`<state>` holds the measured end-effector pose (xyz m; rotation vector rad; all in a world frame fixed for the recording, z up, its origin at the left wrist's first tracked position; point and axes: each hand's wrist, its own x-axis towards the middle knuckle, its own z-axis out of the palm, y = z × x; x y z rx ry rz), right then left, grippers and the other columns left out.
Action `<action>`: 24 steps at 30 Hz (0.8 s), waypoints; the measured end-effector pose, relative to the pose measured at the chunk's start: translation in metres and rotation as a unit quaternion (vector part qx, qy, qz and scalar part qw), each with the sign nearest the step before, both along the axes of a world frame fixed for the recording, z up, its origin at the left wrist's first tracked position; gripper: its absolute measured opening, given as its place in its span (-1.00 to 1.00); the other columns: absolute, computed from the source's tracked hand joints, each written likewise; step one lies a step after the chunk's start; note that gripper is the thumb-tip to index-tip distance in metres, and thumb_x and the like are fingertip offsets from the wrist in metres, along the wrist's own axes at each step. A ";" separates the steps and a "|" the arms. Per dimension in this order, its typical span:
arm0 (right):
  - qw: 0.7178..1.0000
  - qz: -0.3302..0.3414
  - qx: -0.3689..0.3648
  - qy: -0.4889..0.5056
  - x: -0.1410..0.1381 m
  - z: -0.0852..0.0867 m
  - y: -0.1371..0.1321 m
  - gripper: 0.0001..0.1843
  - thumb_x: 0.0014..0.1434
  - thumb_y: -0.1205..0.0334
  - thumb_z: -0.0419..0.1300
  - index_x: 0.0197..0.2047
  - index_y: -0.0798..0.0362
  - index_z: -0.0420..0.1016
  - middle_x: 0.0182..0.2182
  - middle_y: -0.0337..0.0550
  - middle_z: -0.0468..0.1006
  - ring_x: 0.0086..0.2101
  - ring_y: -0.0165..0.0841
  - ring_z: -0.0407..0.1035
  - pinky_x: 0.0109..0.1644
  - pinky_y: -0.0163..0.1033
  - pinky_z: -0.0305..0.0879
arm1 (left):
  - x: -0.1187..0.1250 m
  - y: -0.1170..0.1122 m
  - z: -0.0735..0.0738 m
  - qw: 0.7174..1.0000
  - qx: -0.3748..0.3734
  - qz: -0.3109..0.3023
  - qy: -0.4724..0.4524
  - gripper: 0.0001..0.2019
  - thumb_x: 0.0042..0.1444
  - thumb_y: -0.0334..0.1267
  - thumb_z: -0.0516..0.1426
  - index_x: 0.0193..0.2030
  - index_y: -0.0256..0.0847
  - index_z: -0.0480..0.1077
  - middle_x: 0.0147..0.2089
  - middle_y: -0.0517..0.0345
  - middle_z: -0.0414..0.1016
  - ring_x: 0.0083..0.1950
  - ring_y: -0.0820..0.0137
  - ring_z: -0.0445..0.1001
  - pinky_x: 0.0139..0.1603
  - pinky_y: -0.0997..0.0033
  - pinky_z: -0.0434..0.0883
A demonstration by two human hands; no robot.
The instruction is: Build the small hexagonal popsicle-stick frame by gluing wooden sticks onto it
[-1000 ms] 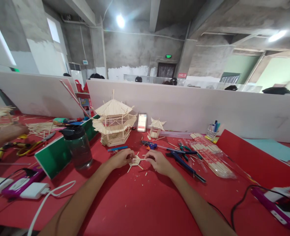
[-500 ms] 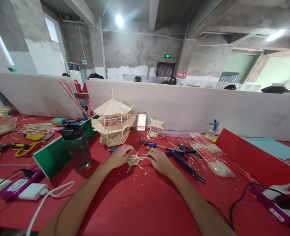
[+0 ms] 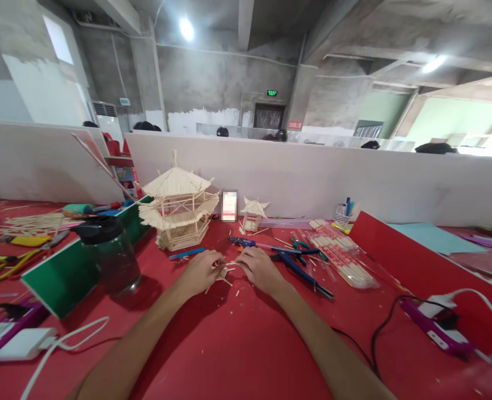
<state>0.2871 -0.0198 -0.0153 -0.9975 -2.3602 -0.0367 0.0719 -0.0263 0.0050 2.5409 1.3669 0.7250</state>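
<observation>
My left hand [image 3: 199, 272] and my right hand [image 3: 260, 269] meet over the red table [image 3: 237, 344], fingers pinched on a small star-shaped frame of thin wooden sticks [image 3: 223, 272] that rests between them. Loose stick bits lie around it. Behind stands a two-tier stick pagoda [image 3: 176, 208] and a smaller stick pavilion [image 3: 252, 214]. Blue-handled pliers and cutters [image 3: 300, 264] lie just right of my right hand.
A dark water bottle [image 3: 108, 255] and a green board [image 3: 69, 272] stand at left, with chargers and cables [image 3: 16, 341] nearer. A pack of sticks [image 3: 341, 258] lies at right, beside a raised red board [image 3: 412, 266]. White dividers [image 3: 312, 178] close the back.
The view has swung right and dipped, so everything sits further left. My hands have closed in tighter over the stick frame. The other person's arm at far left is gone.
</observation>
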 end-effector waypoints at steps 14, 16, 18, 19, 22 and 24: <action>0.914 -0.288 -0.228 -0.172 0.116 0.027 0.010 -0.47 0.13 -0.05 0.25 0.14 -0.06 0.45 0.08 0.08 0.42 0.11 0.01 0.28 0.10 0.03 0.16 | -0.019 0.016 -0.004 0.999 0.021 0.050 -0.002 -0.78 0.24 -0.17 0.05 -0.32 -0.16 0.49 -0.30 0.08 0.54 -0.20 0.24 0.45 -0.15 0.30 0.27; 0.904 -0.297 -0.253 -0.173 0.121 0.023 0.012 -0.43 0.12 -0.06 0.26 0.19 -0.14 0.41 0.15 0.06 0.36 0.17 0.03 0.21 0.17 0.09 0.09 | -0.018 0.016 -0.003 0.998 0.024 0.052 0.005 -0.78 0.23 -0.17 0.05 -0.31 -0.15 0.49 -0.30 0.08 0.54 -0.18 0.23 0.45 -0.12 0.28 0.27; 0.894 -0.315 -0.270 -0.172 0.123 0.019 0.015 -0.31 0.08 -0.09 0.28 0.27 -0.18 0.32 0.23 0.08 0.28 0.24 0.07 0.11 0.22 0.19 -0.01 | -0.017 0.015 -0.002 0.998 0.025 0.051 0.009 -0.78 0.23 -0.18 0.05 -0.31 -0.16 0.49 -0.29 0.08 0.55 -0.18 0.23 0.45 -0.11 0.27 0.26; 0.888 -0.321 -0.280 -0.173 0.123 0.018 0.016 -0.24 0.06 -0.11 0.29 0.31 -0.20 0.25 0.27 0.09 0.24 0.27 0.09 0.06 0.24 0.23 -0.05 | -0.017 0.015 -0.002 0.998 0.025 0.051 0.010 -0.78 0.23 -0.19 0.05 -0.31 -0.16 0.49 -0.29 0.08 0.55 -0.18 0.23 0.45 -0.11 0.27 0.26; 0.876 -0.328 -0.307 -0.175 0.124 0.016 0.019 -0.11 0.03 -0.12 0.29 0.39 -0.20 0.10 0.31 0.12 0.18 0.30 0.09 -0.01 0.25 0.27 -0.10 | -0.016 0.015 -0.002 0.998 0.023 0.051 0.015 -0.80 0.22 -0.20 0.06 -0.31 -0.16 0.48 -0.28 0.08 0.55 -0.18 0.22 0.45 -0.11 0.26 0.26; 0.874 -0.330 -0.309 -0.180 0.124 0.017 0.019 -0.10 0.02 -0.10 0.30 0.39 -0.18 0.10 0.29 0.12 0.21 0.29 0.08 0.03 0.24 0.22 -0.06 | -0.017 0.015 -0.002 0.998 0.022 0.051 0.019 -0.80 0.22 -0.20 0.06 -0.31 -0.16 0.48 -0.28 0.08 0.55 -0.18 0.22 0.45 -0.11 0.26 0.26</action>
